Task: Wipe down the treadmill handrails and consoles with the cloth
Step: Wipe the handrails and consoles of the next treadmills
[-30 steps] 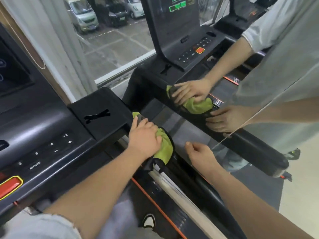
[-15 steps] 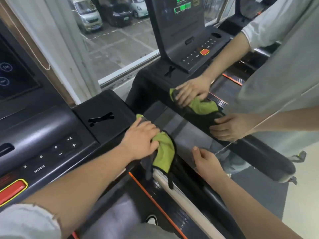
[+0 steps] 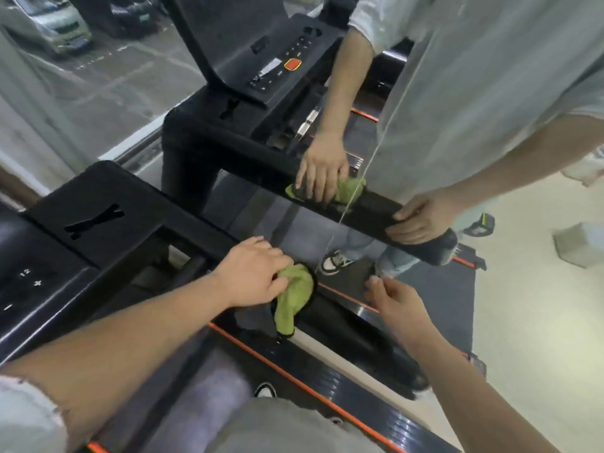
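Left hand (image 3: 258, 273), fingers fairly flat, presses green cloth (image 3: 292, 299) onto handrail (image 3: 340, 318). Right hand (image 3: 397, 300) farther along handrail, loosely curled, empty, fingertips near mirror (image 3: 248, 204).

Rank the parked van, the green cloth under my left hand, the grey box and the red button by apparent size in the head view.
1. van
2. green cloth and grey box, too alike to rank; the left hand covers part of the cloth
3. red button
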Demonstrator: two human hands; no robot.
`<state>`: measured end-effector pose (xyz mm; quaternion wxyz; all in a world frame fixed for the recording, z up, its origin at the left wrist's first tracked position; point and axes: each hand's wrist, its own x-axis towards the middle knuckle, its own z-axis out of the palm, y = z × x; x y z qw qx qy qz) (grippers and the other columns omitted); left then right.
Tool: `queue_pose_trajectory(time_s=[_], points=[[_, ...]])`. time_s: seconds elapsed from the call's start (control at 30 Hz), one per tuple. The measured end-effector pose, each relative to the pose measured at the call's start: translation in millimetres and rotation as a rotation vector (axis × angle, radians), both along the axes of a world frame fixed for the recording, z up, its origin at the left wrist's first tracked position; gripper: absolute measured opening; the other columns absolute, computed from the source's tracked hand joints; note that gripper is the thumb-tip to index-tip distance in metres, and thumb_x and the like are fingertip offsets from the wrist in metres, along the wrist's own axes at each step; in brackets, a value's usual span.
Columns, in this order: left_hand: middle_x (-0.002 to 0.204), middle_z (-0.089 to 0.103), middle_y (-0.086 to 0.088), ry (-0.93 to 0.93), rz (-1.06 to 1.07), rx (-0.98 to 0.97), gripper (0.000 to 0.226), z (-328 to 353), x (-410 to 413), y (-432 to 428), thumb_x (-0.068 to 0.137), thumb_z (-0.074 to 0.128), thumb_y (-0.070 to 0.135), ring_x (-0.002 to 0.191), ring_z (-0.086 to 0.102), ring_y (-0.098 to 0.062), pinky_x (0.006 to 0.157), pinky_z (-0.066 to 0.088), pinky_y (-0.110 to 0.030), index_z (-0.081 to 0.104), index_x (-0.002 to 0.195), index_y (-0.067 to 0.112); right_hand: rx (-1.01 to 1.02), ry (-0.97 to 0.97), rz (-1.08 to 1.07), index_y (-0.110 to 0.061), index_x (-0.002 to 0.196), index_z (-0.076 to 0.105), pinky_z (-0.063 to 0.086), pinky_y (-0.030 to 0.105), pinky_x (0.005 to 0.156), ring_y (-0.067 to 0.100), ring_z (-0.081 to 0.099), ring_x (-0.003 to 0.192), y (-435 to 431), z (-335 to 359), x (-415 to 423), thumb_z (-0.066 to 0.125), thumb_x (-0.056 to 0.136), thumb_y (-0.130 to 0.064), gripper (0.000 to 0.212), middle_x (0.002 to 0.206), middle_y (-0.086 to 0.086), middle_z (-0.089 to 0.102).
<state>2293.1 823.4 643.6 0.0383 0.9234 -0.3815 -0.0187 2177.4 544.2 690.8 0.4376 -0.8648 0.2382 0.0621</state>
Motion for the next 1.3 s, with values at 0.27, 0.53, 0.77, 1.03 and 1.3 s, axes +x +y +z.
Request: queue_pose_trajectory(time_s=[0.27, 0.53, 0.77, 1.03, 1.3], points=[[0.09, 0.072, 0.001, -0.034, 0.344, -0.022, 0.037, 2, -93, -114, 0.083, 0.045, 0.045, 0.092, 0.061, -0.028, 0.113, 0.033, -0.054, 0.074, 0.092, 0.025, 0.003, -0.013, -0.071, -0.003, 0.085, 0.064, 0.042, 0.03, 0.064, 0.023, 0.052, 0.065, -59, -16, -62, 0.054, 0.104, -0.038, 0.041, 0.069, 0.012, 0.06], [0.105, 0.07, 0.007, -0.025, -0.062, -0.085, 0.039, -6, -161, -198, 0.088, 0.049, 0.049, 0.101, 0.06, -0.024, 0.109, 0.038, -0.052, 0.07, 0.116, 0.031, 0.017, -0.001, -0.078, -0.005, 0.075, 0.051, 0.041, 0.032, 0.061, 0.017, 0.05, 0.06, -108, -28, -111, 0.042, 0.108, -0.042, 0.05, 0.061, 0.001, 0.053], [0.105, 0.074, 0.004, -0.077, 0.574, -0.072, 0.037, -8, -147, -176, 0.087, 0.046, 0.043, 0.113, 0.061, -0.027, 0.12, 0.024, -0.054, 0.076, 0.102, 0.027, 0.152, 0.008, -0.001, 0.006, 0.1, 0.063, 0.05, 0.039, 0.081, 0.035, 0.064, 0.094, -149, -30, -159, 0.044, 0.106, -0.047, 0.057, 0.097, 0.023, 0.069], [0.108, 0.066, 0.004, -0.11, 0.131, 0.116, 0.028, -18, -260, -295, 0.088, 0.057, 0.032, 0.122, 0.052, -0.029, 0.121, 0.015, -0.062, 0.07, 0.112, 0.027, 0.194, 0.001, -0.081, 0.01, 0.103, 0.062, 0.05, 0.048, 0.095, 0.04, 0.062, 0.105, -184, -32, -207, 0.047, 0.106, -0.045, 0.057, 0.108, 0.028, 0.067], [0.111, 0.067, -0.002, 0.007, -0.429, 0.474, 0.026, -46, -297, -284, 0.093, 0.059, 0.025, 0.115, 0.057, -0.028, 0.124, 0.02, -0.049, 0.064, 0.118, 0.02, 0.247, 0.029, -0.139, 0.009, 0.107, 0.061, 0.048, 0.052, 0.099, 0.045, 0.058, 0.11, -187, -32, -225, 0.049, 0.105, -0.042, 0.053, 0.116, 0.03, 0.063]])
